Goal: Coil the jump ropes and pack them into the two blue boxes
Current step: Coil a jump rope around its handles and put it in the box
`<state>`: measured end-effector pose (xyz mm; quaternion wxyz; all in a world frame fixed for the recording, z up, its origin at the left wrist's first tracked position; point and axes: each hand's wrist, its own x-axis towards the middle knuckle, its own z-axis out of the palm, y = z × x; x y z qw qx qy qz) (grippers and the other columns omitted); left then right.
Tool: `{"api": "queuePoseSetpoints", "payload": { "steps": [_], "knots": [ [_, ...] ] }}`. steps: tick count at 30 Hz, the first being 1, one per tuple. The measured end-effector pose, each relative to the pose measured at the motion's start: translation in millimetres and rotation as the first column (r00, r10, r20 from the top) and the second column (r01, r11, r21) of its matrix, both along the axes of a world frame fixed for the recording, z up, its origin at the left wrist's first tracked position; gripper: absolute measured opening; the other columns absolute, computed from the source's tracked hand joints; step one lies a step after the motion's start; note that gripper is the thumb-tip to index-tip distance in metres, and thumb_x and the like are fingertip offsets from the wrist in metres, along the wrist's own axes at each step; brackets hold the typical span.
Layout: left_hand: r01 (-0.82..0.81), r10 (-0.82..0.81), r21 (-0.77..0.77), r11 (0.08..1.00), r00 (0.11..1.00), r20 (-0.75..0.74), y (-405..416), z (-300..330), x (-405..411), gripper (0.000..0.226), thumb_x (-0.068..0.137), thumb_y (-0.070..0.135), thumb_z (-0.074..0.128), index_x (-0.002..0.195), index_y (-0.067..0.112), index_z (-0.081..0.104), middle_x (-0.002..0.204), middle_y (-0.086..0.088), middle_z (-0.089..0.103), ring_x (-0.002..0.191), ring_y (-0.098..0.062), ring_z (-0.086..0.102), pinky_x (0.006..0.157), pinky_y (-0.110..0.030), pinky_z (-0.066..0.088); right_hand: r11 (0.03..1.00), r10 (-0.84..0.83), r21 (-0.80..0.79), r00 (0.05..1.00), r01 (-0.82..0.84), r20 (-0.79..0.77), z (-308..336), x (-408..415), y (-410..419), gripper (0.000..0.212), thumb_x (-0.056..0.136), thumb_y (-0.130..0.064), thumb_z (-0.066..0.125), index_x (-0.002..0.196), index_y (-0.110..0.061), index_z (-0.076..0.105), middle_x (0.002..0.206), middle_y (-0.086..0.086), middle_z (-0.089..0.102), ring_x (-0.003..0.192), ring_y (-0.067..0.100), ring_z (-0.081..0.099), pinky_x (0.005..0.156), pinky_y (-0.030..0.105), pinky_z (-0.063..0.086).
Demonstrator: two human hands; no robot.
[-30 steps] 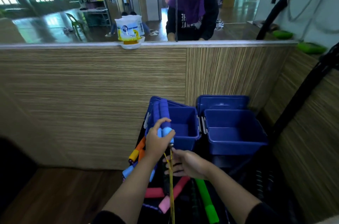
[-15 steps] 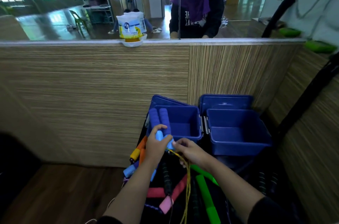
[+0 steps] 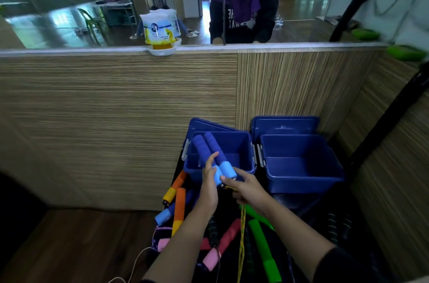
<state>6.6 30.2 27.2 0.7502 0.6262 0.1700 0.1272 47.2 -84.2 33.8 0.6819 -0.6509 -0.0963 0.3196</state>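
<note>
Handles being held paired in my left hand, over left box, so cord hangs free; right hand pinching cord below, readying to coil. Right box sitting empty.

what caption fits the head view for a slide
Left hand holds two blue handles while right hand grips the yellow rope, before two open blue boxes.
</note>
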Motion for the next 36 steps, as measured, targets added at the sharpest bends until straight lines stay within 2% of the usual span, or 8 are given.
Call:
{"api": "queuePoseSetpoints", "payload": {
  "steps": [4,7,10,13,16,21,29,36],
  "knots": [
    [0.101,-0.101,0.042,0.994,0.995,0.005,0.2,-1.3,-1.2,0.048,0.085,0.032,0.042,0.129,0.051,0.038,0.154,0.001,0.026,0.138,-0.020,0.034,0.111,-0.043,0.033,1.000,-0.014,-0.010,0.998,0.013,-0.067,-2.1,5.9,-8.4,0.036,0.078,-0.026,0.075,0.113,-0.025,0.067,0.076,-0.002,0.060,0.044,0.006,0.031,0.041,0.020,0.021],
    [-0.043,0.071,0.369,0.928,0.996,-0.063,9.6,-3.9,-6.1,0.059,0.093,0.032,0.054,0.140,0.047,0.022,0.156,-0.004,0.011,0.140,-0.023,0.027,0.103,-0.033,0.031,0.997,0.008,-0.074,0.998,-0.012,-0.062,-1.7,12.0,-18.5,0.026,0.075,-0.025,0.076,0.100,-0.021,0.071,0.074,0.000,0.059,0.043,0.006,0.029,0.041,0.021,0.016],
    [-0.029,0.016,0.857,0.515,1.000,0.024,39.2,-4.2,-8.3,0.081,0.080,0.066,0.051,0.147,0.041,0.013,0.158,-0.002,0.005,0.146,-0.028,0.009,0.115,-0.055,0.017,0.984,0.109,-0.140,0.993,-0.114,-0.043,1.5,17.0,-31.1,0.015,0.077,-0.021,0.074,0.092,-0.018,0.070,0.061,-0.005,0.054,0.043,0.007,0.027,0.047,0.029,0.011],
    [0.096,-0.321,0.994,-0.045,0.941,-0.106,61.6,5.3,-5.2,0.087,0.076,0.083,0.039,0.149,0.043,0.016,0.161,0.008,0.009,0.148,-0.017,-0.007,0.108,-0.071,-0.007,0.954,0.214,-0.206,0.976,-0.219,-0.049,9.2,20.0,-36.8,0.008,0.078,-0.017,0.073,0.078,-0.018,0.065,0.055,-0.005,0.051,0.040,0.008,0.027,0.045,0.028,0.012],
    [0.249,-0.412,0.943,-0.219,0.853,-0.321,72.4,8.2,-1.5,0.089,0.078,0.081,0.038,0.151,0.038,0.011,0.148,0.008,0.036,0.143,-0.009,0.023,0.110,-0.068,-0.007,0.934,0.255,-0.241,0.964,-0.265,-0.071,19.6,25.7,-42.0,0.012,0.079,-0.014,0.072,0.086,-0.014,0.063,0.054,-0.005,0.045,0.041,0.008,0.026,0.043,0.025,0.013],
    [0.326,-0.460,0.944,-0.059,0.830,-0.315,64.9,3.5,-10.8,0.075,0.087,0.063,0.043,0.150,0.035,0.012,0.117,0.002,0.047,0.097,-0.020,0.057,0.082,-0.036,0.046,0.961,0.170,-0.214,0.985,-0.174,-0.038,27.5,32.3,-48.8,0.008,0.080,-0.015,0.071,0.083,-0.015,0.064,0.057,-0.003,0.047,0.043,0.009,0.030,0.043,0.024,0.017],
    [0.461,-0.402,0.842,0.280,0.853,-0.333,34.3,7.3,-21.1,0.057,0.091,0.056,0.051,0.138,0.046,0.020,0.114,0.007,0.042,0.068,-0.005,0.047,0.069,-0.026,0.039,0.997,-0.035,0.074,0.999,0.037,-0.029,21.9,32.0,-44.6,0.022,0.077,-0.009,0.074,0.096,-0.007,0.063,0.066,0.002,0.044,0.052,0.011,0.034,0.050,0.026,0.022],
    [0.548,-0.515,0.699,0.460,0.806,-0.292,33.2,11.6,-27.4,0.034,0.092,0.042,0.057,0.119,0.059,0.043,0.110,0.001,0.039,0.091,-0.019,0.055,0.086,-0.030,0.047,0.985,-0.134,0.107,0.991,0.133,-0.005,29.1,29.4,-35.8,0.020,0.085,-0.015,0.068,0.100,-0.003,0.062,0.063,0.002,0.045,0.053,0.011,0.037,0.049,0.024,0.030]
  ]
}}
